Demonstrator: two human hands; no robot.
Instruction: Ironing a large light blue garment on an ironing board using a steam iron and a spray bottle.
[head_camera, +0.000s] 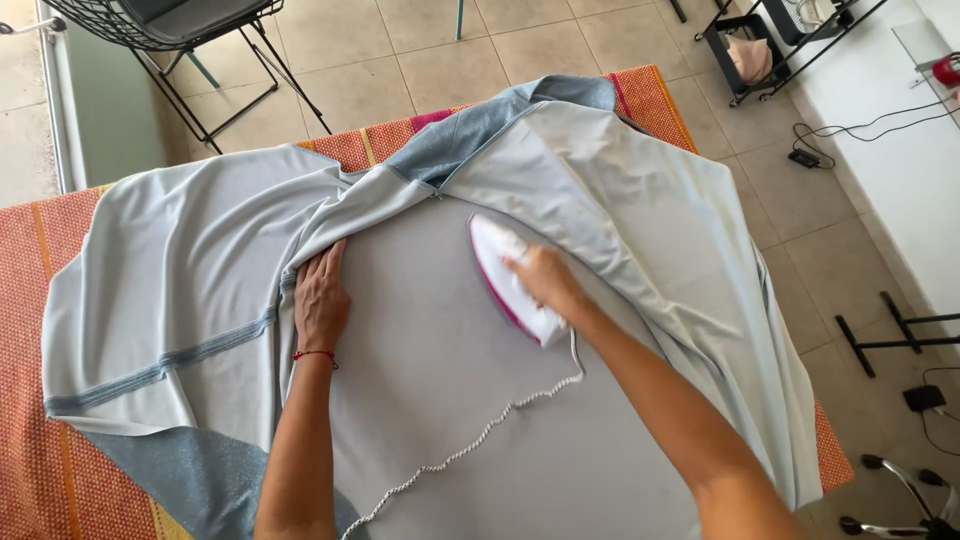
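Gripping the white-and-pink iron (512, 285), her right hand (545, 280) hides its handle; left hand (320, 300) presses flat, fingers spread, on the pale-blue garment (180, 250); wire chair (170, 25) beyond.

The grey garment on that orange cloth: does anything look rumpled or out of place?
Mostly smooth. The grey garment lies flat under the iron, held by the right hand. Beside the left hand a folded ridge runs up toward the collar, and the right edge bunches in loose folds.

The left hand (321, 297) is lying flat, palm down, fingers together and pointing forward. The right hand (543, 280) is curling closed in a grip, apparently a full fist; both forearms are reaching forward.
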